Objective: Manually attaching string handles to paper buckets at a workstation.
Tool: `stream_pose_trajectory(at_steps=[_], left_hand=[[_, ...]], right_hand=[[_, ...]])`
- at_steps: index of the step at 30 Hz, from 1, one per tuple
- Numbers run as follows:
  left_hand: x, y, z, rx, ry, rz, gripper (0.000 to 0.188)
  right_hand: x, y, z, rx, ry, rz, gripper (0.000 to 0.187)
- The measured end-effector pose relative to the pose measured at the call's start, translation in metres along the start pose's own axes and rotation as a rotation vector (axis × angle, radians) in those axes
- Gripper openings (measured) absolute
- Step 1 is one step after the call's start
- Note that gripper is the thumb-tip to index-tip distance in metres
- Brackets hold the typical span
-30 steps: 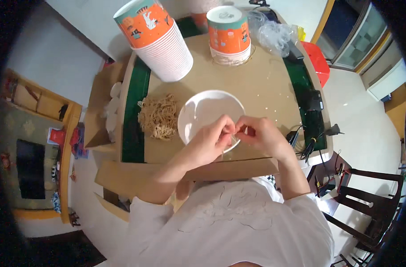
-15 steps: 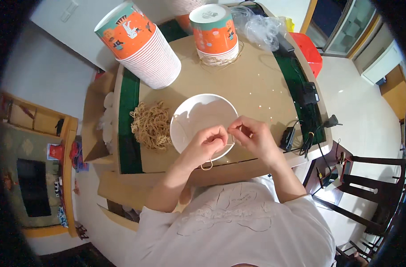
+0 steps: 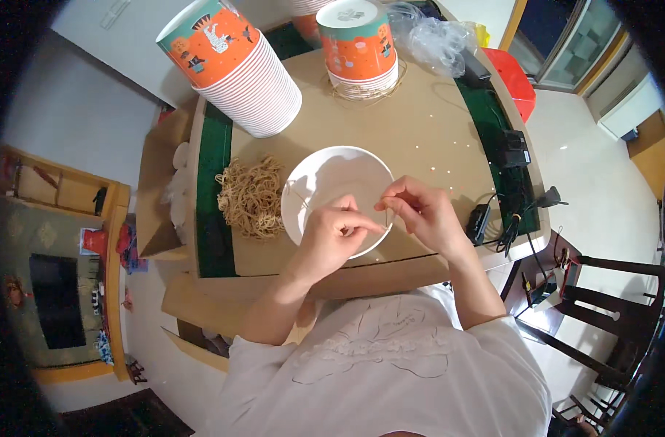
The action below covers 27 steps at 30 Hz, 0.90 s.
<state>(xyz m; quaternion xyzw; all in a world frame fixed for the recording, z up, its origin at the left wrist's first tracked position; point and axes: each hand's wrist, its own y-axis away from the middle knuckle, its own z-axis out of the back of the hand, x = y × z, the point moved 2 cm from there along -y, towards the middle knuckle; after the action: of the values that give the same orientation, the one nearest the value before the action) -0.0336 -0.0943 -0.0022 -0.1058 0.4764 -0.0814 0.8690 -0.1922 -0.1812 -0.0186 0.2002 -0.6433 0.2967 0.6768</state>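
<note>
Both my hands meet over the near right rim of a round white paper tub (image 3: 338,162), working a thin tan string (image 3: 297,195). My right hand (image 3: 431,220) pinches the string between thumb and fingertips. My left hand (image 3: 334,239) is partly curled, its index finger pointing towards the right fingertips. The string seems to run from it to the right hand, though the fingers hide part of it. A loose end trails over the tub's left side. Beside the tub, on the left, lies a tangled heap of tan strings (image 3: 251,198).
A tall stack of orange and green paper tubs (image 3: 248,84) leans at the back left. A shorter upside-down stack (image 3: 358,51) has strings around its base. Clear plastic bags (image 3: 431,40) lie behind. Black adapters and cables (image 3: 513,149) line the table's right edge, near a red stool (image 3: 513,84).
My left index finger has straightened towards the right hand, and the string loop hanging under the left hand is out of sight. The whole view has shifted slightly.
</note>
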Motion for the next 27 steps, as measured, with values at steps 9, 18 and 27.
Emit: stream_pose_trajectory(at_steps=[9,18,27], left_hand=[[-0.028,-0.001,-0.012,-0.067,-0.645,-0.142,0.019],[-0.009,-0.003,-0.012,0.006,0.109,0.134,0.004],[0.013,-0.005,-0.014,0.133,1.144,0.816,0.015]], right_hand=[[0.002,0.0,-0.001,-0.001,0.072,-0.012,0.005],[-0.007,0.01,-0.011,-0.051,-0.032,0.038,0.005],[-0.015,0.024,-0.027,-0.406,0.034,0.294,0.007]])
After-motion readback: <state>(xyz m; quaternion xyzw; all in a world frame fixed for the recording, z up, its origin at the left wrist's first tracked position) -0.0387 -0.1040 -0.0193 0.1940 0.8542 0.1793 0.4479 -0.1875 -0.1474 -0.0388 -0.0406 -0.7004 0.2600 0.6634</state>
